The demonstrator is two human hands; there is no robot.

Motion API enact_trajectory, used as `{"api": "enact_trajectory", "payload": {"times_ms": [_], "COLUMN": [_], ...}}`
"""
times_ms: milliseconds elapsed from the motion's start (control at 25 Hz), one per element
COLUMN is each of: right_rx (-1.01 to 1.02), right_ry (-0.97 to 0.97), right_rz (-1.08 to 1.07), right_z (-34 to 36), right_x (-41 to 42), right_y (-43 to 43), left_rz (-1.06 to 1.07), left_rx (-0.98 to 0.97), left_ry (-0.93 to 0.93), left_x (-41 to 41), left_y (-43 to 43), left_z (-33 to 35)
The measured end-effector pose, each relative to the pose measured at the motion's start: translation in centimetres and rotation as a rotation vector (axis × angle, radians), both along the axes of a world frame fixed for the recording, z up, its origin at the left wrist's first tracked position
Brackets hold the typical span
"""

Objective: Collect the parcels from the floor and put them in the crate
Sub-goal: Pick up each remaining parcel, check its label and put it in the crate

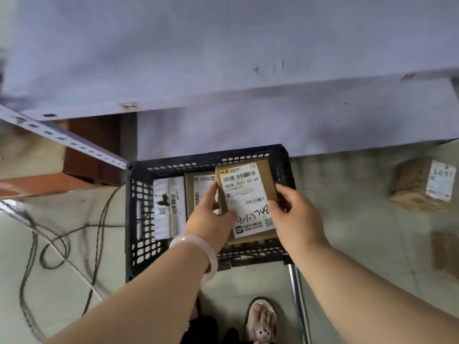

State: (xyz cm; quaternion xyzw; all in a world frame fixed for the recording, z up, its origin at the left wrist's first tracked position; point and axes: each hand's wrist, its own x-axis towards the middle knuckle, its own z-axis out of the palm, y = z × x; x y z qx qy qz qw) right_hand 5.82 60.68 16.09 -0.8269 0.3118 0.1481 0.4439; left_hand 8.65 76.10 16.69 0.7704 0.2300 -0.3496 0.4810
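Note:
A black lattice crate [139,219] stands on the floor in front of me. Over its right half I hold a brown cardboard parcel [248,192] with a white shipping label. My left hand [211,219] grips its left edge, thumb on the label. My right hand [295,219] grips its right edge. Inside the crate lie a white parcel [169,207] on the left and a brown parcel [198,184] beside it, partly hidden by my left hand. Two more brown parcels lie on the floor at the right, one [422,187] with a white label and one [444,252] at the frame edge.
A grey shelf board [273,115] overhangs the crate's far side. A perforated metal strut [62,140] runs at the left. Dark cables [62,244] loop on the tiled floor to the left. A metal pole [298,301] and my sandalled foot [263,321] are just in front.

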Motion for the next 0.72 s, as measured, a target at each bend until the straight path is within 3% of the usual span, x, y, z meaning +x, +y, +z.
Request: {"api": "enact_trajectory", "payload": {"times_ms": [360, 720], "right_rx": [0.0, 0.166], "right_ry": [0.096, 0.27], "right_rz": [-0.072, -0.072], "right_z": [-16.4, -20.2], "right_x": [4.0, 5.0], "right_y": [0.7, 1.7], "left_rz": [-0.167, -0.346], "left_rx": [0.172, 0.236], "left_ry": [-0.059, -0.02], "left_x": [3.5, 4.7], "left_y": [-0.9, -0.9], "left_z": [-17.3, -21.0]}}
